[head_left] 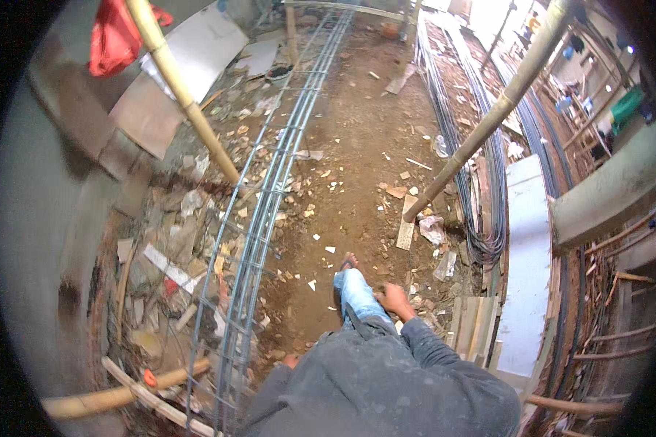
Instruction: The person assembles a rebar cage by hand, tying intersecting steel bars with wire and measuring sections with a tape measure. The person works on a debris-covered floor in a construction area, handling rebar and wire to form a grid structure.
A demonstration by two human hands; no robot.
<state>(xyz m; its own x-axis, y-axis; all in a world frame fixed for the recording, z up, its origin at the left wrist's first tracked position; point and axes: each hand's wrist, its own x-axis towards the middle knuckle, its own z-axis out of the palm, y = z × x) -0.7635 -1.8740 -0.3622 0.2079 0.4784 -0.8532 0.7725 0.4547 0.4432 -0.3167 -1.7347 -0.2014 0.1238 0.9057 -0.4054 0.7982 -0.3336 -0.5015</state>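
Observation:
My right hand (pixel 394 300) hangs beside my right thigh, its fingers curled in, with nothing visible in it. Only a small part of my left hand (pixel 291 360) shows past the dark grey shirt (pixel 386 379); its fingers are hidden. One foot (pixel 349 260) in a sandal is on the brown dirt path (pixel 357 146), below a light blue trouser leg (pixel 356 291). Along my left side runs a long steel rebar cage (pixel 270 189), apart from my left hand. Rubble and wood scraps lie nearest my right hand.
Bamboo poles lean on the left (pixel 189 102) and right (pixel 496 109) of the path. Bundled steel rods (pixel 481 146) and a pale board (pixel 526 269) lie to the right. Broken tiles and rubble (pixel 189 218) cover the left. A red bag (pixel 115 40) hangs at far left.

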